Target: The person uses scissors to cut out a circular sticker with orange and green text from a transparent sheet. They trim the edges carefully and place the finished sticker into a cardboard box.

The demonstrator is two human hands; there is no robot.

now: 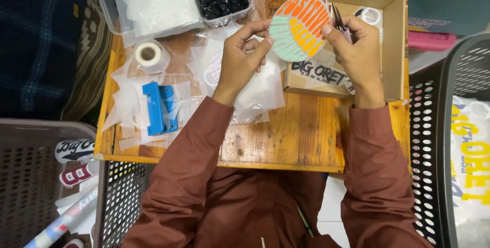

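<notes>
1. The left hand [240, 59] pinches the left edge of a round sticker [298, 27] with orange, yellow and green lettering, thumb and fingers closed on it.
2. The right hand [360, 54] grips the sticker's right edge and also holds a small pair of pliers [339, 19] against it.
3. The sticker is held up in the air above the wooden counter [286, 135], just in front of an open cardboard box [393, 33].
4. Clear plastic bags [255, 92] lie under the left hand.
5. A blue tool [158, 107] and a white tape roll [149, 54] rest on the counter's left part.
6. Black perforated baskets [434, 141] stand beside the counter.
</notes>
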